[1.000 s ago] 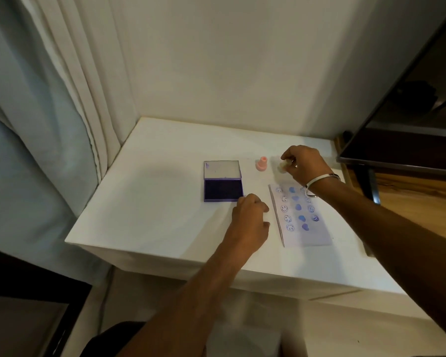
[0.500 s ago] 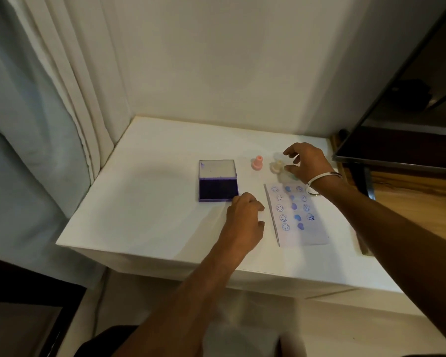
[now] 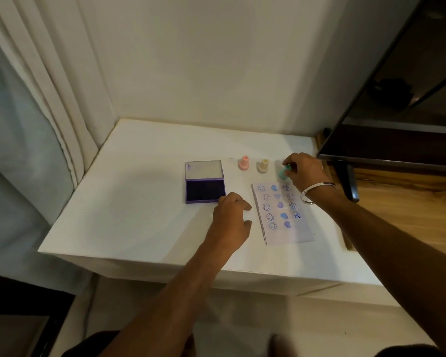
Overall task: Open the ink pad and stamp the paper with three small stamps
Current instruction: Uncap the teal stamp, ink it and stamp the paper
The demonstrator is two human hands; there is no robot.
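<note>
The purple ink pad (image 3: 204,181) lies open on the white table (image 3: 129,212), lid folded back, dark pad toward me. A pink stamp (image 3: 244,163) and a cream stamp (image 3: 263,166) stand upright behind the paper (image 3: 291,233), which carries three columns of blue and violet prints. My right hand (image 3: 304,173) has its fingers closed around a green stamp (image 3: 283,173) just beyond the paper's far edge. My left hand (image 3: 231,215) rests loosely curled on the table between the ink pad and the paper, holding nothing.
A dark TV screen (image 3: 397,104) on a stand overhangs the table's right rear corner, close to my right hand. White curtains (image 3: 49,99) hang at the left. A wall backs the table. Wooden floor shows to the right.
My right hand let go of the cream stamp, which now stands beside the pink one, and moved right onto the green stamp. My left hand stayed put.
</note>
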